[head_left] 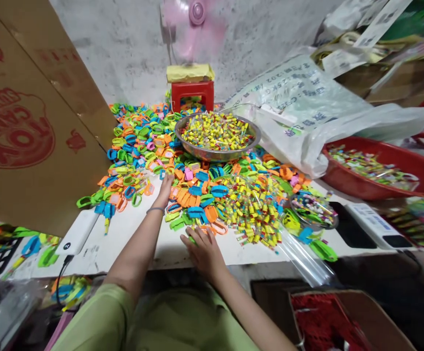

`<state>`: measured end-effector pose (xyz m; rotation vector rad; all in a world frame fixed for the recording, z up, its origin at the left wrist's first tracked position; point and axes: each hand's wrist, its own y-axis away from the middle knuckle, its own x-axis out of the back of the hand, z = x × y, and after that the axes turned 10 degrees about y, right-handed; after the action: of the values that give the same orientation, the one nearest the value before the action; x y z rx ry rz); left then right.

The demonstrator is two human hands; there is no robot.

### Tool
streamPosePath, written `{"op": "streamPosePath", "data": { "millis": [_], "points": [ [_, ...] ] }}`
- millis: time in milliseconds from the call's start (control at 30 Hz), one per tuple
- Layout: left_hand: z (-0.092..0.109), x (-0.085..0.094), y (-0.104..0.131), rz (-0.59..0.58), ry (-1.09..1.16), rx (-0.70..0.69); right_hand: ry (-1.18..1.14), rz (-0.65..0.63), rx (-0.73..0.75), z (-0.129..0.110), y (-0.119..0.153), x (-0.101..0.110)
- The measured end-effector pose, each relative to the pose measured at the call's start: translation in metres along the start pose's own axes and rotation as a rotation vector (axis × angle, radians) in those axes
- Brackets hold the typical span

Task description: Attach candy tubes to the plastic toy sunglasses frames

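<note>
Behind the table (113, 234) rises a grey wall (117, 48), with a cardboard box (32, 122) left of the metal bowl (215, 155). In front and left of the bowl, the left hand (165, 191) reaches among plastic bands (188, 198); the right hand (206, 251), in front of it, rests by a green piece (192, 239); whether either grip holds anything, I cannot tell. Right of the bowl sits a red basin (376, 192).
</note>
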<state>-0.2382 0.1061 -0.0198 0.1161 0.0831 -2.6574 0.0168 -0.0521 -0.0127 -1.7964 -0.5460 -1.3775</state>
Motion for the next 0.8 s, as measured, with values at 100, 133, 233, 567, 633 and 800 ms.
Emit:
{"op": "streamPosePath", "data": {
  "millis": [100,133,233,567,633,800],
  "points": [
    [0.004,0.002,0.002,-0.093,-0.046,-0.008,-0.015,0.072,-0.029,0.008,0.004,0.002],
    [0.004,0.004,0.004,-0.118,-0.06,-0.018,-0.015,0.11,-0.064,0.011,0.007,0.003],
    [0.003,0.01,0.011,-0.103,-0.105,-0.055,-0.008,0.23,-0.202,0.024,0.018,0.003],
    [0.0,0.019,-0.024,0.333,-0.194,-0.076,0.051,0.344,-0.182,0.041,0.026,0.0],
    [0.006,0.018,-0.039,0.41,-0.194,-0.085,0.075,0.359,-0.174,0.039,0.025,0.002],
    [0.019,0.01,-0.06,0.34,-0.205,-0.13,0.077,0.374,-0.203,0.034,0.022,0.008]
  ]
}}
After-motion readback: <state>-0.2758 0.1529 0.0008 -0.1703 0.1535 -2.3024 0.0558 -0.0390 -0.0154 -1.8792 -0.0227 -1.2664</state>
